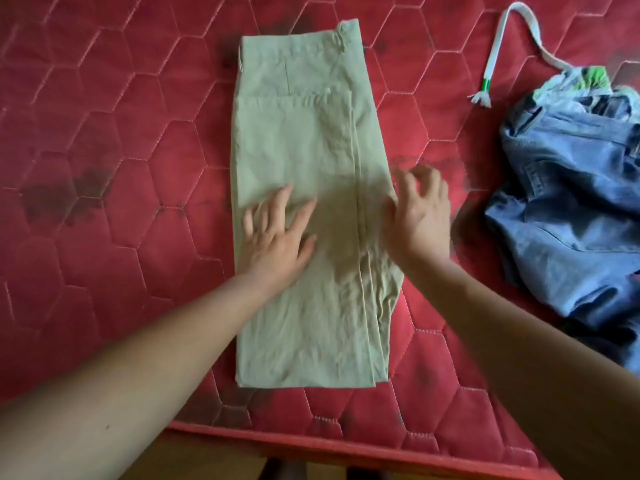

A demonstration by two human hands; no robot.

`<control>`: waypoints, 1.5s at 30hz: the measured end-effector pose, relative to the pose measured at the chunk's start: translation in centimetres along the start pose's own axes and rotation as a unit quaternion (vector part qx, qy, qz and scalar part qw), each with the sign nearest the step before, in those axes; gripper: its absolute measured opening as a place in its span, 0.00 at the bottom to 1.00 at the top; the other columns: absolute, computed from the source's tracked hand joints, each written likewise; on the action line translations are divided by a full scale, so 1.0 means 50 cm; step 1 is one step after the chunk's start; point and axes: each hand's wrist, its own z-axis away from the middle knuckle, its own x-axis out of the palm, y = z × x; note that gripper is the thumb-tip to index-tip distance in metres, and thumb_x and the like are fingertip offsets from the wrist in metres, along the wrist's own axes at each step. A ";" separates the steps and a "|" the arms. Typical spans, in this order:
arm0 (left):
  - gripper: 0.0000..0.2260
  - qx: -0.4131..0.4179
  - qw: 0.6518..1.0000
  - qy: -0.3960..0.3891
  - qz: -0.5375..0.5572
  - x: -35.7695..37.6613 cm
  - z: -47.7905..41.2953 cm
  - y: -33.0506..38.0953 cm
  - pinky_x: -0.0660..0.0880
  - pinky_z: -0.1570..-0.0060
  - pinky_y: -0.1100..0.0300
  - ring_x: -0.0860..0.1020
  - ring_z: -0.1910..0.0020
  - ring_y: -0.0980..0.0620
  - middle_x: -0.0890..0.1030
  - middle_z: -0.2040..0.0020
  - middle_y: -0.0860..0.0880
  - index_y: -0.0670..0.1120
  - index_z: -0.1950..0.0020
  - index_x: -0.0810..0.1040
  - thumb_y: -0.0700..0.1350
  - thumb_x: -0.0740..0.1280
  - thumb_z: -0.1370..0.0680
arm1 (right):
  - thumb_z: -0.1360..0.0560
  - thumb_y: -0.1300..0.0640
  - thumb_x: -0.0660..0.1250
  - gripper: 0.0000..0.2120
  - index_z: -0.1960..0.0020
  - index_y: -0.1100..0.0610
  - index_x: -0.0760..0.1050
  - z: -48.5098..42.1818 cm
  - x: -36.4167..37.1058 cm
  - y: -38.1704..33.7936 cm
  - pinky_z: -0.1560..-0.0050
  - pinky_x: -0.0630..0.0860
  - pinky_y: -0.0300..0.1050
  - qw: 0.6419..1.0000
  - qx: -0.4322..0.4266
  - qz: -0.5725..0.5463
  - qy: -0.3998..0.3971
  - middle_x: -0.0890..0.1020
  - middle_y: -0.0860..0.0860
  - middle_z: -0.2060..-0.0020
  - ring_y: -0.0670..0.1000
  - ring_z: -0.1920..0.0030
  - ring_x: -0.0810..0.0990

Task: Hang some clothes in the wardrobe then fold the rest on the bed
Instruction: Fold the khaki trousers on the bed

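The trousers [311, 140] lie folded lengthwise on the bed [104, 168], their near end close to the mattress edge; a careless pull could drag that end over it. The left hand [277, 233] lies open, flat on the cloth mid-length; the right hand [419, 216] hovers at the right edge, fingers loosely bent, gripping nothing that I can see. The layers there sit staggered; folding now would likely lock in that skew. Farther right, jeans [571, 220] lie crumpled; a strap [498, 53] lies beyond.
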 end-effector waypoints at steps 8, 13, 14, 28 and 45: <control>0.32 -0.039 0.999 0.004 -0.024 0.004 -0.118 -0.094 0.50 0.23 0.38 0.44 0.19 0.42 0.45 0.18 0.40 0.57 0.18 0.53 0.63 0.55 0.20 | 0.21 0.33 0.54 0.38 0.17 0.53 0.54 -0.035 0.137 -0.024 0.20 0.50 0.62 0.957 -0.190 0.112 -0.186 0.48 0.63 0.19 0.62 0.18 0.45; 0.29 -0.073 0.984 0.144 0.080 -0.095 -0.222 -0.134 0.72 0.39 0.43 0.68 0.30 0.38 0.66 0.27 0.39 0.48 0.24 0.67 0.46 0.69 0.24 | 0.27 0.56 0.66 0.34 0.22 0.53 0.62 -0.169 0.077 -0.104 0.33 0.70 0.58 0.989 0.003 -0.104 -0.104 0.66 0.62 0.31 0.61 0.34 0.67; 0.30 -0.101 0.982 0.111 0.114 -0.120 -0.259 -0.143 0.72 0.37 0.44 0.68 0.30 0.38 0.67 0.28 0.40 0.48 0.23 0.65 0.45 0.69 0.25 | 0.27 0.58 0.66 0.34 0.22 0.51 0.60 -0.222 0.068 -0.124 0.35 0.70 0.56 0.985 0.054 -0.108 -0.124 0.68 0.61 0.34 0.61 0.36 0.69; 0.15 -0.139 0.962 -0.154 0.176 -0.261 -0.353 -0.189 0.73 0.52 0.54 0.74 0.48 0.46 0.68 0.42 0.47 0.49 0.42 0.74 0.46 0.72 0.26 | 0.28 0.65 0.67 0.29 0.29 0.54 0.66 -0.357 0.029 -0.162 0.64 0.69 0.44 0.950 0.002 -0.005 -0.313 0.77 0.54 0.60 0.57 0.60 0.78; 0.28 -0.177 0.949 -0.039 0.258 -0.292 -0.430 -0.226 0.73 0.43 0.54 0.76 0.42 0.45 0.76 0.38 0.44 0.50 0.27 0.68 0.42 0.73 0.24 | 0.27 0.59 0.72 0.33 0.26 0.50 0.63 -0.491 0.017 -0.188 0.51 0.78 0.49 0.969 0.034 -0.010 -0.245 0.74 0.57 0.42 0.60 0.42 0.76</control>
